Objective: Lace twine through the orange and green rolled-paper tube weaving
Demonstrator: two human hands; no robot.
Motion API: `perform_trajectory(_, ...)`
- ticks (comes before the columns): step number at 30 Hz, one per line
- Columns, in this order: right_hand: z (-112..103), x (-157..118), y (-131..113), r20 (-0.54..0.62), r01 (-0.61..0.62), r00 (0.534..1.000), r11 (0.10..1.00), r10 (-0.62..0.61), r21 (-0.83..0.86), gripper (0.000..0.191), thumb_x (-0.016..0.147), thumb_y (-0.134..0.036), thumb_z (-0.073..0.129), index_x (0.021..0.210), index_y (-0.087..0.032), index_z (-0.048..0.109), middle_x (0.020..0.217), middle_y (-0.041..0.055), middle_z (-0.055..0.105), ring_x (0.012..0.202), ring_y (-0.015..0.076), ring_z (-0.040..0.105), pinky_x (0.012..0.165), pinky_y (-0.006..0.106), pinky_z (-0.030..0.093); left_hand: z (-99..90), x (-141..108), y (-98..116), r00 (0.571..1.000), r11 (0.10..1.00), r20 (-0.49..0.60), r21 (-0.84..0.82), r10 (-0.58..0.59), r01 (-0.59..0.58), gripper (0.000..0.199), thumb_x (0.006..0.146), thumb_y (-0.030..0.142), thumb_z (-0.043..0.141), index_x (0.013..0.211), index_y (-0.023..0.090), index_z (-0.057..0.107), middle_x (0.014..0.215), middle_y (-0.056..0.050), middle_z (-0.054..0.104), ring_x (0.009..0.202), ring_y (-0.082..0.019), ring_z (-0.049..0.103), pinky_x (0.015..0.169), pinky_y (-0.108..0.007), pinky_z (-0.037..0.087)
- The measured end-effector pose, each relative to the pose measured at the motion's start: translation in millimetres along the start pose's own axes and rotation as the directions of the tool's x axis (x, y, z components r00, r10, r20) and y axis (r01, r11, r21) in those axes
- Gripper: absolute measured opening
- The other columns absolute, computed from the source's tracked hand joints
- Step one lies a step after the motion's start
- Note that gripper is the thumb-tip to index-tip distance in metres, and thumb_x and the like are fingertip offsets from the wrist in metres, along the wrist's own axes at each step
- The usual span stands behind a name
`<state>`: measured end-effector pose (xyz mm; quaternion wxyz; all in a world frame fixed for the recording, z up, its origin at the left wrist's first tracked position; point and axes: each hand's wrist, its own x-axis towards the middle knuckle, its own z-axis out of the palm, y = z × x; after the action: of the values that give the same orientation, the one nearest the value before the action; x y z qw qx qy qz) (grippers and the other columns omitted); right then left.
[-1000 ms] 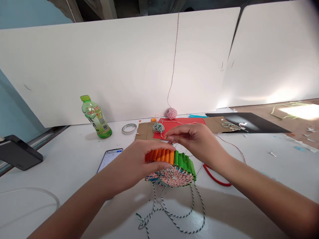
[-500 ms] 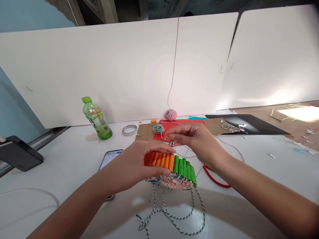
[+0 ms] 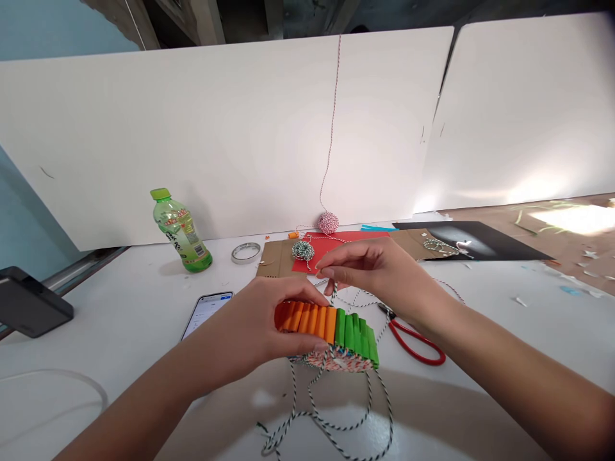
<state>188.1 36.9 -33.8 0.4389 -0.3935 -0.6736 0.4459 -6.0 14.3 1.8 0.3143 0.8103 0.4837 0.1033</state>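
Right hand (image 3: 375,275) shifted clear of red-handled scissors (image 3: 413,342), fingers almost closed pinching striped twine (image 3: 334,291), left hand (image 3: 245,336) gripping orange-and-green paper coil (image 3: 327,326)

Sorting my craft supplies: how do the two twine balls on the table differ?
The red-and-white twine ball is wound from red and white strands, the green-and-white twine ball from green and white. The red-and-white ball sits further back, at the foot of the white board, while the green-and-white ball lies on the red paper. A strand rises from the red-and-white ball up the board; none does from the other. Both are round balls of twisted twine.
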Motion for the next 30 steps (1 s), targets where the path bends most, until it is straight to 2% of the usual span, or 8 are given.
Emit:
perform_trajectory(4,-3,-4,-7,0.090,-0.012,0.996,0.999,0.008,0.046,0.010,0.080,-0.021,0.065,0.088,-0.019,0.071,0.087,0.0016,0.070,0.074,0.0121,0.067,0.068,0.024,0.057,-2.1,-3,2,0.999,0.998,0.020,0.063,0.028,-0.029,0.024,0.075,0.033,0.071,0.097,0.033,0.063,0.100,0.007,0.067,0.096,-0.020,0.059,0.079,-0.030,0.044)
perform_trajectory(10,-3,-13,-17,0.166,-0.098,0.983,0.992,0.085,0.076,0.015,0.078,-0.012,0.062,0.087,-0.020,0.072,0.075,-0.0013,0.070,0.058,0.0109,0.066,0.059,0.023,0.058,-5.9,-4,-2,0.992,0.982,0.086,0.162,0.089,-0.102,0.028,0.075,0.031,0.073,0.099,0.041,0.063,0.101,0.013,0.068,0.092,-0.016,0.060,0.074,-0.023,0.043)
perform_trajectory(16,-3,-15,-21,0.165,-0.093,0.983,0.994,0.084,0.052,0.017,0.077,-0.008,0.060,0.085,-0.019,0.071,0.076,-0.0011,0.069,0.053,0.0082,0.063,0.054,0.019,0.057,-6.9,-5,-18,0.963,0.937,0.110,0.227,0.246,-0.265,0.027,0.079,0.041,0.069,0.105,0.042,0.060,0.103,0.012,0.068,0.091,-0.015,0.061,0.074,-0.021,0.045)
perform_trajectory(19,-4,-14,-21,0.144,-0.045,0.989,0.999,0.043,0.015,0.015,0.078,-0.010,0.061,0.086,-0.019,0.071,0.076,-0.0006,0.069,0.056,0.0085,0.063,0.056,0.019,0.056,-6.6,-7,-21,0.944,0.916,0.159,0.241,0.290,-0.322,0.028,0.080,0.043,0.067,0.107,0.042,0.060,0.107,0.009,0.067,0.105,-0.019,0.058,0.078,-0.023,0.046)
perform_trajectory(23,-8,-12,-16,0.071,0.066,0.995,0.996,-0.070,0.052,0.015,0.081,-0.012,0.060,0.088,-0.020,0.071,0.081,-0.0008,0.070,0.066,0.0097,0.065,0.064,0.020,0.057,-7.0,-7,-18,0.943,0.917,0.168,0.236,0.287,-0.322,0.028,0.080,0.041,0.068,0.107,0.041,0.060,0.108,0.010,0.067,0.105,-0.019,0.058,0.081,-0.023,0.045)
perform_trajectory(26,-14,-8,-10,-0.091,0.147,0.986,0.982,-0.137,0.121,0.017,0.083,-0.013,0.062,0.093,-0.022,0.072,0.094,-0.0004,0.071,0.078,0.0103,0.067,0.074,0.021,0.057,-7.6,-6,-15,0.963,0.937,0.147,0.239,0.226,-0.256,0.027,0.080,0.036,0.068,0.106,0.039,0.060,0.106,0.009,0.067,0.095,-0.017,0.060,0.080,-0.023,0.044)
perform_trajectory(28,-21,-5,-7,-0.215,0.185,0.965,0.969,-0.149,0.163,0.016,0.083,-0.014,0.063,0.092,-0.024,0.072,0.095,-0.0005,0.070,0.076,0.0093,0.067,0.069,0.019,0.057,-8.3,-4,-16,0.972,0.942,0.122,0.247,0.202,-0.227,0.027,0.081,0.035,0.068,0.106,0.037,0.059,0.104,0.009,0.067,0.092,-0.016,0.060,0.078,-0.023,0.043)
perform_trajectory(30,-31,-1,-6,-0.311,0.201,0.941,0.959,-0.133,0.198,0.015,0.081,-0.013,0.064,0.088,-0.024,0.073,0.091,-0.0006,0.070,0.068,0.0070,0.064,0.056,0.015,0.053,-9.7,-2,-19,0.972,0.939,0.097,0.252,0.215,-0.233,0.028,0.082,0.036,0.066,0.108,0.037,0.058,0.105,0.009,0.066,0.090,-0.015,0.059,0.075,-0.022,0.043)
